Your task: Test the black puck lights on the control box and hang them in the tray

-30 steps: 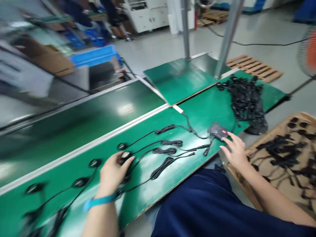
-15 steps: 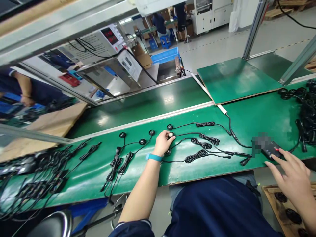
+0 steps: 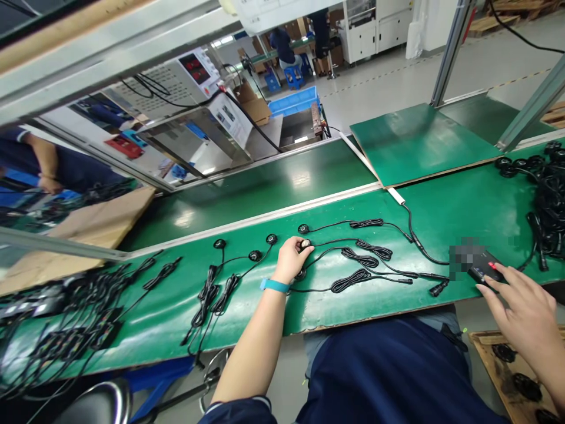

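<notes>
My left hand point(image 3: 292, 259) is closed, pinching a small round black cabled device point(image 3: 305, 243) with a pale face just above the bench. Its thin cable runs right to a tied coil point(image 3: 374, 249). Another round device point(image 3: 303, 228) lies just beyond my fingers, and one more point(image 3: 301, 273) is partly hidden beside my wrist. At the right, my right hand point(image 3: 518, 300) has its fingers apart, the fingertips touching a black control box point(image 3: 488, 268) that shows red lights. Part of that box is blurred out. A black cable point(image 3: 417, 240) links it to a white-ended lead point(image 3: 396, 196).
Several more cabled round devices point(image 3: 255, 255) lie left of my arm. Cable bundles crowd the bench's left end point(image 3: 79, 312), and a black pile point(image 3: 549, 206) stands at the right. A raised green board point(image 3: 424, 144) sits behind. A co-worker's hand point(image 3: 50, 184) shows at far left.
My right thumb has come closer to the box's near edge, and its red lights show more plainly. The device in my left hand has turned slightly; that hand stays in place.
</notes>
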